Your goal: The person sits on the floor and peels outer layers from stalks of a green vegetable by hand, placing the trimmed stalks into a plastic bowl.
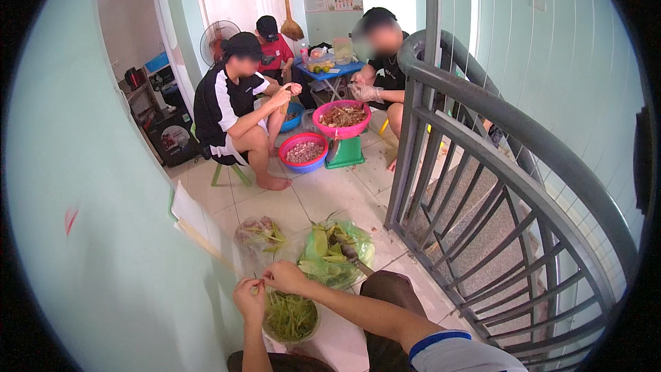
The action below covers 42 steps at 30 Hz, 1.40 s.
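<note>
My left hand (249, 297) pinches a small, pale green piece of plant (255, 290), mostly covered by the fingers. Fingertips of my right hand (285, 276) meet it at the same spot, pinched together; what they grip is too small to make out. Just below both hands, a round bowl (318, 320) holds thin green strips or stems (290, 315). Beyond my right hand lies an open green plastic bag (364, 240) with broad green leaves (321, 248) in and on it. A clear plastic bag (248, 240) with reddish contents and green leaf scraps lies to its left.
Steel stair railing (480, 150) bounds the right side; a wall (155, 268) stands close left. Ahead, three people sit around a pink basin (342, 132) on a green scale (351, 154), a red basket (324, 151) of small bulbs and a blue folding table (330, 73).
</note>
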Each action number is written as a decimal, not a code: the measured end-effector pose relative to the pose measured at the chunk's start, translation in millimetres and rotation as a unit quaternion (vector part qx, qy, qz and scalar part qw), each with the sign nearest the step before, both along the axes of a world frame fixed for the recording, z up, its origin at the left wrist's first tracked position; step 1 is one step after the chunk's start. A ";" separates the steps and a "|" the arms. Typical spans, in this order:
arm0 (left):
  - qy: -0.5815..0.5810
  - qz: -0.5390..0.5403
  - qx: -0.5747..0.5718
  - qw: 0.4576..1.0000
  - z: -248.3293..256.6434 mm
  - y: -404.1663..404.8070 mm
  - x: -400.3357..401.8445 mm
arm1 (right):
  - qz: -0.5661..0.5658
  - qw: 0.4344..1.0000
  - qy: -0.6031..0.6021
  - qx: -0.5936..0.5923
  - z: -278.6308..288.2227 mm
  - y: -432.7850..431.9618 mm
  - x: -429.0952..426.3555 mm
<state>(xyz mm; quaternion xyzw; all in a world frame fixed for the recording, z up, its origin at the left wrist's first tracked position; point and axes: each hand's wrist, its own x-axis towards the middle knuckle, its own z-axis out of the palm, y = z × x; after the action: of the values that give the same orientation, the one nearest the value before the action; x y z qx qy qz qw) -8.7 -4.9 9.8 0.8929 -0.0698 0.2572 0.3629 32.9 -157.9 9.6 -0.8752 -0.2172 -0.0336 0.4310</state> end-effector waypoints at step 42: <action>0.090 0.089 -0.132 0.983 -8.3 26.7 4.9 | -0.391 0.686 -0.094 0.606 21.2 -165.4 83.6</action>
<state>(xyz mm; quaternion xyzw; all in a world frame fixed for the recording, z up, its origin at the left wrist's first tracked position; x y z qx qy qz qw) -3.8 21.8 1.4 0.8596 0.0774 0.2138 0.4577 116.5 -323.3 30.8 -0.4209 0.1736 -0.4052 0.7928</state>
